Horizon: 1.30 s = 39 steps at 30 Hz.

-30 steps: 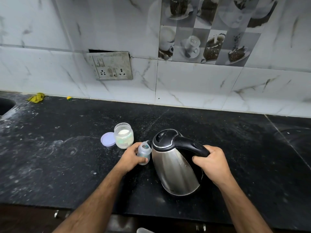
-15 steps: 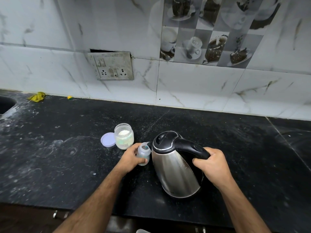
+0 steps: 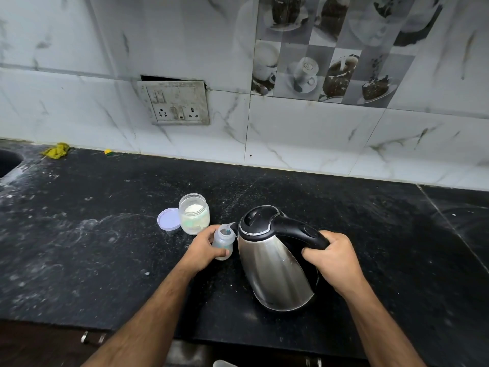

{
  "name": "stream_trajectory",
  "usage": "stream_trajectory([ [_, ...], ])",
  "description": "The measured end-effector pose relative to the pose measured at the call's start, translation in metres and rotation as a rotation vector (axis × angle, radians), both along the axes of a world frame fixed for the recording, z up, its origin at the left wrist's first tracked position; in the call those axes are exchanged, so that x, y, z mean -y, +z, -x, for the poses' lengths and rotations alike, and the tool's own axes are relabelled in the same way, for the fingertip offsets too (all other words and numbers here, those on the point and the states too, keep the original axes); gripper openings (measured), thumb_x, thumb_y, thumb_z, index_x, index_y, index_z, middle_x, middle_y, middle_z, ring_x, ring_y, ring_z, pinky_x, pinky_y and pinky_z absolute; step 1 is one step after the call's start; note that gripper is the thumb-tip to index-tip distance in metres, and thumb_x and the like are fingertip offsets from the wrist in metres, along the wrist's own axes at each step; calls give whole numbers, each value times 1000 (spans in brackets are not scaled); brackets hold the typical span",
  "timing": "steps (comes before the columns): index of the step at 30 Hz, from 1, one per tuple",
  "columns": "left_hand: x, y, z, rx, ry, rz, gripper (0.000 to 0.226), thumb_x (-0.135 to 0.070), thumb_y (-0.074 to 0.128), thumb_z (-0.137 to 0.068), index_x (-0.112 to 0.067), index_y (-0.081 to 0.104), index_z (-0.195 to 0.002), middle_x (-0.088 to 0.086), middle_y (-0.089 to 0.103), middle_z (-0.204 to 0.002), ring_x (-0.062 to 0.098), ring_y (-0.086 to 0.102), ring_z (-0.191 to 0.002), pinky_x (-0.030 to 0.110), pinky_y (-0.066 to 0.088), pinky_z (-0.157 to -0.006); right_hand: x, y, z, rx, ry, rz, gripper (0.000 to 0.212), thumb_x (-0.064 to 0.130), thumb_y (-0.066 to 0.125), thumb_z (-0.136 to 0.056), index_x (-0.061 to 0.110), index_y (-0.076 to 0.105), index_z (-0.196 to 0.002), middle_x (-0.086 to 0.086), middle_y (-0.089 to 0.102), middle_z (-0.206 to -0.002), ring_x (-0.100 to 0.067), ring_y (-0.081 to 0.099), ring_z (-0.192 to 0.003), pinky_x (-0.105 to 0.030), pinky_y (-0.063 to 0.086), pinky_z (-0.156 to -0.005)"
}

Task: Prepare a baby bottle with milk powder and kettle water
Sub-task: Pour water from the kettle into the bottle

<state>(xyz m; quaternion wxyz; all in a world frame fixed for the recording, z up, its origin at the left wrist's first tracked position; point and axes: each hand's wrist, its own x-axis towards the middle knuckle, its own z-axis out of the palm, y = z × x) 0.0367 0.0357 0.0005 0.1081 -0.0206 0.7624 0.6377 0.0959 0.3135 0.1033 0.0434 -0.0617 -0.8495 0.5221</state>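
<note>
— Left hand point(image 3: 203, 250), what does it hold?
— Its fingers and thumb curl round the baby bottle point(image 3: 223, 241), a small clear bottle with no teat on, standing upright on the black desk point(image 3: 79, 247).

— And the right hand point(image 3: 334, 260)?
— Closed round the black handle of the kettle point(image 3: 275, 263), a steel-bodied kettle with a black lid. The kettle is tilted toward the left, its base lifted off the desk on the right side, and its spout sits at the bottle's open mouth. Whether water is flowing cannot be told.

— Where is the milk powder?
— In the powder jar point(image 3: 194, 213), a clear open jar with white powder inside, standing on the desk just behind and left of the bottle. Its lid point(image 3: 168, 219), pale lilac, lies flat touching the jar's left side.

— What else appears?
— A marble-patterned tiled wall point(image 3: 317, 133) rises behind the desk, bearing a switch and socket plate point(image 3: 176, 103) and a panel of tiles printed with cups and desserts point(image 3: 333, 49). A yellow cloth point(image 3: 56, 150) lies at the desk's far left edge against the wall.
</note>
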Motion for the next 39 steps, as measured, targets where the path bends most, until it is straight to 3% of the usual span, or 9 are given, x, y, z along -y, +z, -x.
stream_trajectory([
  [15,3,-2,-3,8,17,17,66,20,72,-71,-3,54,-130,14,65,-127,28,60,-121,43,44,-109,2,1,-1,13,2,4,14,16,62,-52,8,59,-63,5,51,-50,-11,47,-47,-29,36,-47],
  [39,11,-8,-2,38,40,41,68,13,77,-68,-11,57,-128,5,69,-122,21,64,-116,45,46,-107,6,5,1,34,22,-17,20,15,61,-51,2,56,-65,2,48,-51,-14,45,-49,-31,35,-50],
])
